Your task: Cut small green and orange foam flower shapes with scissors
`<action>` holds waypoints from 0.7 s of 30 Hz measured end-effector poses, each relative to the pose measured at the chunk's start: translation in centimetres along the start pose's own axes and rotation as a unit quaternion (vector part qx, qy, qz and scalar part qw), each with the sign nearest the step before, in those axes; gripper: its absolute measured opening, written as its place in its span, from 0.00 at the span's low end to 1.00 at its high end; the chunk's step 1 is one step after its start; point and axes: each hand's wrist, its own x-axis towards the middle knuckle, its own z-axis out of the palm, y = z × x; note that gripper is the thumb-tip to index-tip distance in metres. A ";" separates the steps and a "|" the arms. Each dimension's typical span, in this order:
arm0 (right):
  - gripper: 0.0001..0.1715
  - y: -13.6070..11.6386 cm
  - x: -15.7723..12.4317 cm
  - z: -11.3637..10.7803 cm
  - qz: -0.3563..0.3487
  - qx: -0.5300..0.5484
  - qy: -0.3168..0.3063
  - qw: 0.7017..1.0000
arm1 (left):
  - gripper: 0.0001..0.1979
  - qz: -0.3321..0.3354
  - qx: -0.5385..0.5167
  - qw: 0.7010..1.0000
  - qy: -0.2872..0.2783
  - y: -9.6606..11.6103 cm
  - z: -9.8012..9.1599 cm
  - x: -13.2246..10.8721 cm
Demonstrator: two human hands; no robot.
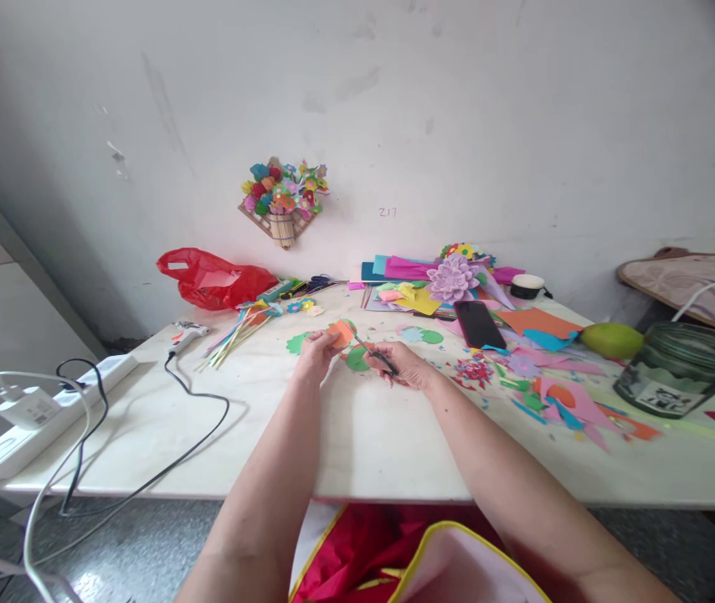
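My left hand (318, 352) pinches a small orange craft-sheet piece (342, 333) above the middle of the table. In my right hand (403, 365) are black-handled scissors (383, 358), their blades pointing up and left to the edge of the orange piece. Whether the blades touch it is too small to tell. Beneath and around the hands lie green cut-outs (298, 342) with scalloped edges. Just right of them rest a pale blue cut-out (412, 335) and another green round piece (432, 337).
A glue gun (189, 337) trails a black cord on the left, near a white power strip (49, 419). A red plastic bag (216, 280) sits behind. Rightward are a phone (479, 324), coloured scraps (574, 402), a purple flower (452, 279) and a glass jar (677, 368).
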 end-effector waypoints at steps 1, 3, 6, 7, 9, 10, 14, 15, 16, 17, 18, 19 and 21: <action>0.19 0.1 0.1 0.0 -0.003 0.000 -0.001 1.000 | 0.12 -0.002 -0.002 1.000 0.001 0.0 0.0 0.0; 0.18 0.2 0.2 -0.1 -0.007 0.002 0.000 1.000 | 0.12 -0.006 -0.006 1.000 0.000 0.0 0.1 -0.1; 0.18 0.3 0.2 -0.2 -0.007 0.004 0.004 1.000 | 0.12 -0.009 -0.011 1.000 -0.008 0.2 0.4 -0.3; 0.18 0.3 0.2 -0.2 -0.006 0.006 0.007 1.000 | 0.12 -0.011 -0.011 1.000 -0.010 0.3 0.5 -0.4; 0.18 0.3 0.3 -0.2 -0.005 0.008 0.012 1.000 | 0.12 -0.017 -0.010 1.000 -0.014 0.4 0.6 -0.6; 0.18 0.3 0.3 -0.2 -0.006 0.009 0.015 1.000 | 0.11 -0.021 -0.009 1.000 -0.017 0.4 0.7 -0.7; 0.18 0.2 0.3 -0.1 -0.011 0.014 0.032 0.999 | 0.12 -0.030 -0.005 0.999 -0.031 0.4 0.7 -0.8; 0.17 0.2 0.3 0.0 -0.009 0.012 0.035 0.999 | 0.12 -0.031 -0.001 0.999 -0.036 0.3 0.7 -0.8; 0.16 0.0 0.2 0.0 -0.006 0.010 0.039 0.999 | 0.13 -0.033 0.004 0.999 -0.042 0.3 0.6 -0.7; 0.15 -0.1 0.2 0.1 -0.003 0.006 0.043 0.999 | 0.13 -0.035 0.010 0.998 -0.047 0.3 0.6 -0.7; 0.15 -0.2 0.1 0.2 -0.001 0.004 0.048 0.999 | 0.14 -0.039 0.017 0.998 -0.051 0.2 0.6 -0.7; 0.14 -0.4 0.0 0.2 0.000 0.004 0.053 0.999 | 0.14 -0.041 0.023 0.997 -0.053 0.2 0.6 -0.7; 0.13 -0.6 -0.1 0.4 0.002 0.004 0.059 0.998 | 0.14 -0.045 0.031 0.997 -0.054 0.1 0.5 -0.6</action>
